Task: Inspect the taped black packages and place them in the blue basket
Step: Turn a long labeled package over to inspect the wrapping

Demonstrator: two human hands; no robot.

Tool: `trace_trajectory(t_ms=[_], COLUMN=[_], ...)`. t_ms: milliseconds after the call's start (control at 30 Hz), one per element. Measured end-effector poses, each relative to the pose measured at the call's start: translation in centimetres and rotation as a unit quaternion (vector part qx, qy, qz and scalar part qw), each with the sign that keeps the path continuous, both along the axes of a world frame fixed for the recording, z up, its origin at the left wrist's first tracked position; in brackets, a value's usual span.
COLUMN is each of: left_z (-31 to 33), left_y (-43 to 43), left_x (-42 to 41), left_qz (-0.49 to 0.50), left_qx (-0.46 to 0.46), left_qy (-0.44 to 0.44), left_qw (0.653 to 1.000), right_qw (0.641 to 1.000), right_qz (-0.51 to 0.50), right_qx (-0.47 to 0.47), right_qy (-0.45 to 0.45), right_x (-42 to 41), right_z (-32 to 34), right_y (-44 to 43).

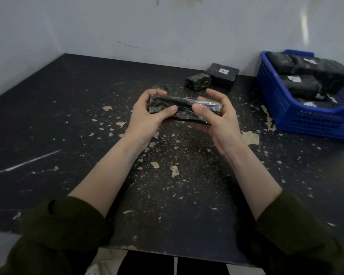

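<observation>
I hold a long black package (184, 108) wrapped in shiny clear tape above the middle of the table. My left hand (147, 120) grips its left end, thumb on top. My right hand (216, 120) grips its right end, thumb pressed on the tape. Behind my hands lie a small taped black package (197, 81) and a flat black package with a white "A" label (221, 74). A small dark piece (160, 88) peeks out behind my left fingers. The blue basket (298, 118) at the right holds several black packages (314, 70).
The black table (167, 185) is scratched, with chipped paint, and its front edge runs just above my lap. A pale wall (147, 26) closes off the back and left sides. The basket stands near the table's right edge.
</observation>
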State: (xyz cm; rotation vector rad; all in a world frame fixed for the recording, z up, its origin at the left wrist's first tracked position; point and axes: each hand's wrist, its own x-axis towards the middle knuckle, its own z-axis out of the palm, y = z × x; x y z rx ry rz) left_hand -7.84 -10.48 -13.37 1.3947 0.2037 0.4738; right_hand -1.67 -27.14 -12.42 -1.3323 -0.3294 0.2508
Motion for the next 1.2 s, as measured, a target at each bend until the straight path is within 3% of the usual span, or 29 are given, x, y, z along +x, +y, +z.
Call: trace_trajectory(t_ms=[100, 267, 633, 1033, 1200], left_z=[0.1, 0.0, -0.1, 1.2, 1.1], left_y=[-0.2, -0.1, 0.2, 0.5, 0.4], left_x=[-0.1, -0.2, 0.0, -0.4, -0.5], left_qz=[-0.016, 0.036, 0.046, -0.076, -0.025], left_qx=[0.005, 0.058, 0.037, -0.113, -0.118], left_qy=[-0.007, 0.003, 0.005, 0.083, 0.034], left_qw=[1.0, 0.998, 0.998, 0.987, 0.992], right_qw=[0.999, 0.987, 0.994, 0.978, 0.993], right_qz=[-0.033, -0.062, -0.005, -0.025, 0.033], right_qx=[-0.039, -0.118, -0.084, -0.076, -0.037], right_qy=[-0.002, -0.085, -0.066, -0.191, -0.109], right_x=[0.1, 0.5, -0.2, 0.0, 0.2], right_z=[-0.3, -0.9, 0.1, 0.3, -0.1], right_y=[0.0, 0.2, 0.0, -0.9, -0.5])
